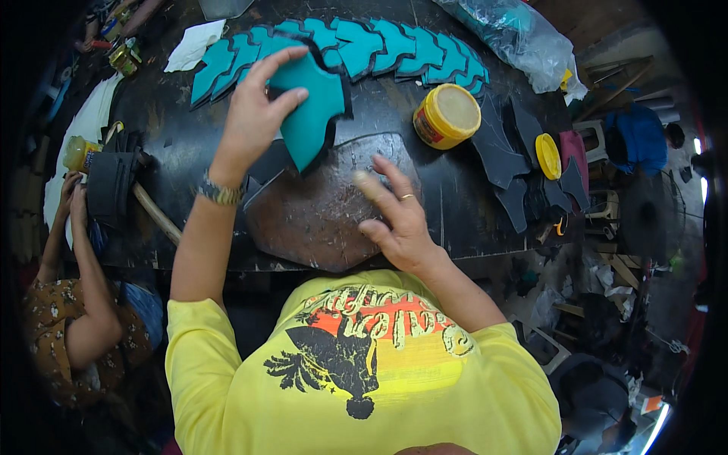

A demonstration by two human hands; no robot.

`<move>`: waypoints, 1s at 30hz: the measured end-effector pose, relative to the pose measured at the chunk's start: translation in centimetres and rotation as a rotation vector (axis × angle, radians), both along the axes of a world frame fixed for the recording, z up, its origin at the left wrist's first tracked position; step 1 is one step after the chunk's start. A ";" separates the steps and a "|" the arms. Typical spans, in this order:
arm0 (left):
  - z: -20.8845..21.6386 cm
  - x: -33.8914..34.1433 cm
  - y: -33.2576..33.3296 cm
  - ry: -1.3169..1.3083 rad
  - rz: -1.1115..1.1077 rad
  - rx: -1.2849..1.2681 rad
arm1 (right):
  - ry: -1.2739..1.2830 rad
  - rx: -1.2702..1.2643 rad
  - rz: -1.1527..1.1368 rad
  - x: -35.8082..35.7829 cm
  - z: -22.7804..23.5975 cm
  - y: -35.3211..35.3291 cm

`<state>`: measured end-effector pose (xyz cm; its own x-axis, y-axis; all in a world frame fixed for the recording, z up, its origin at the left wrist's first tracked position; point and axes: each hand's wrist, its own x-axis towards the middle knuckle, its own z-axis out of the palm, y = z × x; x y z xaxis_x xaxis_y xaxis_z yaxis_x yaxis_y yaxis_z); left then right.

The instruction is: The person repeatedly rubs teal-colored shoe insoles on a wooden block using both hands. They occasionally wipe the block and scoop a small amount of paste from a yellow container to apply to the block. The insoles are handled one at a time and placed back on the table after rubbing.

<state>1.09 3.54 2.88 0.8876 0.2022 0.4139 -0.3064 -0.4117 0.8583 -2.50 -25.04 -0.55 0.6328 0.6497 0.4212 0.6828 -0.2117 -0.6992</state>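
Observation:
My left hand [258, 106] grips a teal cut piece with a black border [315, 95], fingers along its top and thumb across its face. It looks like a shoe-upper part. The piece's pointed end hangs over the upper left of a worn brown board [303, 212]. Over the right part of that board is my right hand [394, 220], fingers apart and nothing in them; its fingertips look stained. Whether they touch the board I cannot tell. Behind the hands, a curved row of overlapping teal pieces [360, 49] lies on the dark table [167, 152].
A yellow tub [447, 115] stands right of the board, near dark grey cut pieces [497, 144] and a yellow lid [547, 156]. Clear plastic wrap [516, 45] lies at the back right. At left are a stack of black pieces [112, 186] and a co-worker's hands [72, 199] by a jar.

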 end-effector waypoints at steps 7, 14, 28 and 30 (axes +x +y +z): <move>-2.2 13.7 3.9 0.181 0.068 0.240 | -0.016 0.052 -0.248 3.4 1.4 -3.2; -3.6 12.5 1.2 -0.045 0.210 0.692 | -0.430 -0.296 -0.573 11.8 4.2 -7.5; -1.8 -8.9 5.1 0.515 -0.147 0.640 | -0.571 -0.777 -0.678 9.9 3.4 -5.9; -2.2 -9.2 5.3 0.490 -0.175 0.701 | -0.627 -0.738 -0.692 8.6 2.9 -6.0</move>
<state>-8.14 8.83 0.68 0.9927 -0.1122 -0.0450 -0.0774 -0.8759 0.4763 6.05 -31.05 2.30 0.7611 0.4669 0.4501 0.4448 -0.8809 0.1616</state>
